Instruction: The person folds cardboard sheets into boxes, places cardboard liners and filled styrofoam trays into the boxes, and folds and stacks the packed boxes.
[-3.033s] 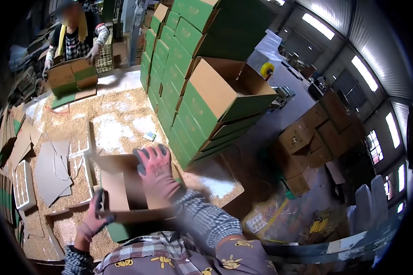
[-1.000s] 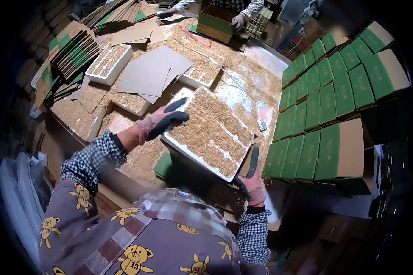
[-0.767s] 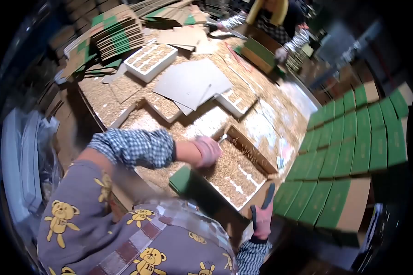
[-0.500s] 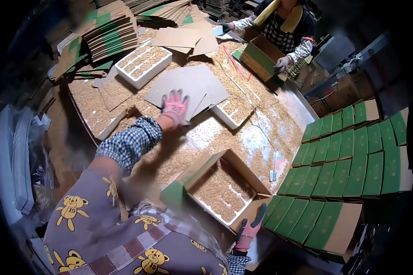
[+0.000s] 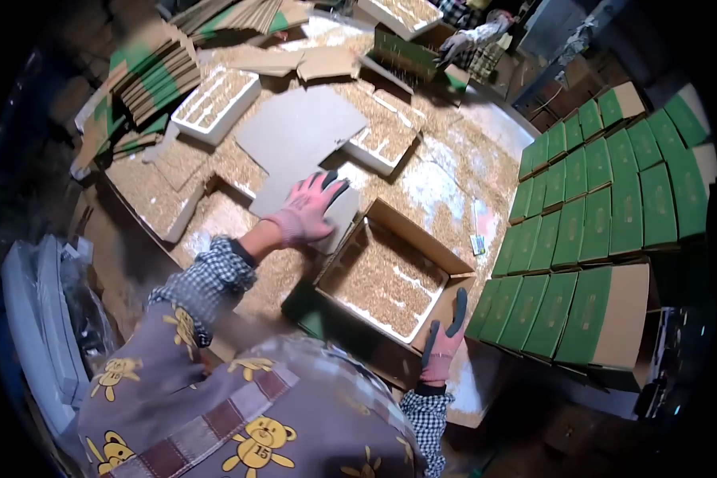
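Note:
My left hand (image 5: 311,209), in a pink glove with dark fingertips, lies with fingers spread on a grey cardboard sheet (image 5: 272,195). Just left of an open cardboard box (image 5: 426,243), that sheet partly meets a larger grey sheet (image 5: 295,127). In the box sits a white foam tray (image 5: 432,312) filled with brown grainy material, divided by white ridges. My right hand (image 5: 444,346), gloved alike, rests against the box's near right side, its finger and thumb stretched apart. Part of its palm side is hidden.
Green closed boxes (image 5: 585,227) stand in rows at right. More filled trays (image 5: 223,131) and stacked flat cartons (image 5: 155,76) lie at the upper left. Brown grains cover much of the table (image 5: 446,171). Across it, a co-worker's gloved hand (image 5: 454,48) touches another box (image 5: 406,56).
My left hand has drawn a grey sheet off the larger one, toward the box. My right hand stays by the box's side. The co-worker's box has tipped lower, and the view has shifted.

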`<action>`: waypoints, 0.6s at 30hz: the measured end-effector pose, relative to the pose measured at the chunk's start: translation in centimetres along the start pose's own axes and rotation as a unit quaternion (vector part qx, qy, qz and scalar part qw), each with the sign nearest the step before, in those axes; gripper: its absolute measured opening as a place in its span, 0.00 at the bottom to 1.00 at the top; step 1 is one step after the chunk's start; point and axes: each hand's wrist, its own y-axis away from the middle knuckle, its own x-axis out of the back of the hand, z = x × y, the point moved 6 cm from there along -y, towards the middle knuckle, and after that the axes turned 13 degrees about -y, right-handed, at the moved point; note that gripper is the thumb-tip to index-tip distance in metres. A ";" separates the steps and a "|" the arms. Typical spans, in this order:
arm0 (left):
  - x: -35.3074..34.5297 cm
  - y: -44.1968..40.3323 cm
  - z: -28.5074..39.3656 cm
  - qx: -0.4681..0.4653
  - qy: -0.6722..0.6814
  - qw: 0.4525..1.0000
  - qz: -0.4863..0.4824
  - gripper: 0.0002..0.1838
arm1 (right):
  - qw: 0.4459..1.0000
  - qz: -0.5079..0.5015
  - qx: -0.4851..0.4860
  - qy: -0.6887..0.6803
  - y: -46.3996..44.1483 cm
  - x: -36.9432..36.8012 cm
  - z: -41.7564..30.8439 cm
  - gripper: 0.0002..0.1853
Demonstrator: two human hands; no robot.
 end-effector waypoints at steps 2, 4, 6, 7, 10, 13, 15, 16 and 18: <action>-2.7 2.1 -2.2 -0.057 -0.105 0.979 -0.165 0.52 | 0.998 0.026 -0.029 -0.047 0.6 0.7 0.8 0.36; -5.2 3.6 -4.6 -0.048 -0.316 0.930 -0.179 0.53 | 0.996 -0.004 0.093 0.005 0.9 -0.2 -0.5 0.36; -6.8 3.5 -7.0 -0.118 -0.290 0.947 -0.065 0.34 | 0.997 0.008 0.064 0.036 0.7 -0.1 0.3 0.35; -4.8 2.7 -6.9 -0.105 -0.260 0.960 0.002 0.29 | 0.999 0.012 0.042 -0.006 0.4 0.1 0.6 0.35; 5.2 2.1 -2.8 -0.036 -0.086 0.964 0.251 0.15 | 0.998 0.006 0.020 -0.056 0.1 0.5 1.1 0.33; 9.4 4.4 8.0 -0.220 -0.037 0.930 0.293 0.14 | 0.994 0.052 0.023 -0.095 0.4 0.0 0.1 0.31; 2.4 5.0 14.4 -0.352 -0.125 0.927 -0.037 0.18 | 0.993 0.085 -0.020 -0.080 0.9 -0.1 -1.1 0.31; -2.8 5.5 14.7 -0.342 -0.227 0.869 -0.276 0.22 | 0.993 0.086 -0.017 -0.081 1.2 0.3 -0.9 0.31; -5.8 4.7 13.7 -0.332 -0.157 0.871 -0.326 0.23 | 0.983 0.073 -0.051 -0.163 0.9 0.7 1.0 0.30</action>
